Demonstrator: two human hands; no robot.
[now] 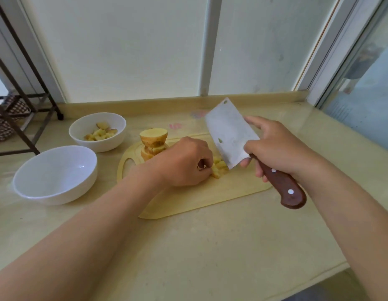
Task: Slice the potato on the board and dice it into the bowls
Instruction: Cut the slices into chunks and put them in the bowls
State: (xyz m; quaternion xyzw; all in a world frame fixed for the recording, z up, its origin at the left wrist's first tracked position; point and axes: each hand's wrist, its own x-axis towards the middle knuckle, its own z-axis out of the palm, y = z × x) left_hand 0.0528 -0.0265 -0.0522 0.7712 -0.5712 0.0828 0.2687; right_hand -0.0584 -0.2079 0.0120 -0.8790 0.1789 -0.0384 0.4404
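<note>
Head view: the left hand (184, 161) curls its fingers on the potato dice (219, 169) at the middle of the board (210, 198). The right hand (273, 146), at three o'clock of them, grips the knife (230, 133) by its handle, blade tilted just over the pile. Uncut slices (152, 144) stack at ten o'clock. The part-filled bowl (114, 144) and the empty bowl (58, 194) lie towards nine o'clock, nearer the left hand.

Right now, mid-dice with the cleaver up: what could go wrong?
1. The left hand has its fingers curled right against the potato dice, under the raised cleaver that the right hand grips; a chop could catch a fingertip.
2. The potato slices are stacked unevenly at the far edge of the board, close behind the left hand; a nudge may topple them onto the counter.
</note>
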